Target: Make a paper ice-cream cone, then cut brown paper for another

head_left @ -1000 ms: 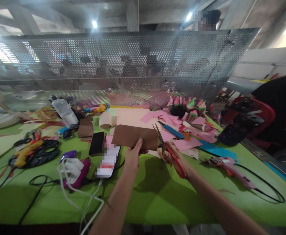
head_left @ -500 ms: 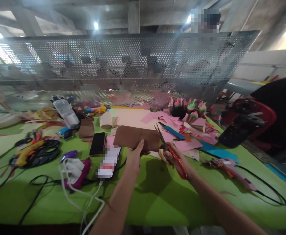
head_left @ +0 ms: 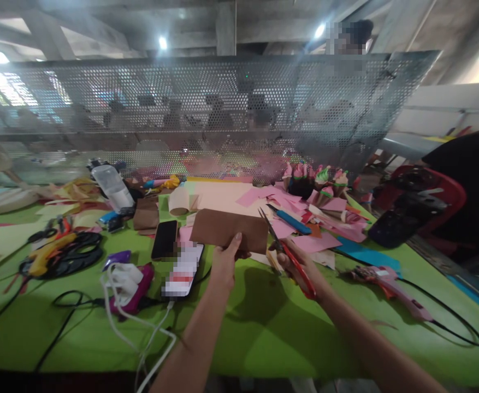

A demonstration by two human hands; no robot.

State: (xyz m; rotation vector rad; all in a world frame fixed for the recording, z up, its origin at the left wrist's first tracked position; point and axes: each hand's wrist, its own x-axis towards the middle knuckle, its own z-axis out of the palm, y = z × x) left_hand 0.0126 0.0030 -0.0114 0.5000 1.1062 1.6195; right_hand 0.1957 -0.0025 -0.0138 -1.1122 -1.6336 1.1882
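My left hand [head_left: 226,261] grips a flat brown sheet of paper [head_left: 223,228] by its lower edge, thumb on the near face. In my right hand [head_left: 299,262] is a pair of scissors [head_left: 300,272] with red handles. Their blades point up and away, narrowly apart, just beside the right end of the brown paper; I see no paper between them. Beyond the hands lie pink paper pieces [head_left: 259,197] and a blue utility knife [head_left: 290,219].
A pink glue gun [head_left: 403,292] lies right, its cord looping. On the left are phones [head_left: 184,270], a magenta power strip [head_left: 144,286] with white plugs, a yellow glue gun [head_left: 53,254] and a bottle [head_left: 111,186]. Paper cones [head_left: 325,183] stand behind. A perforated metal screen [head_left: 173,109] borders the table.
The view has shifted very slightly. Both hands, the brown paper and the scissors stay almost where they were.
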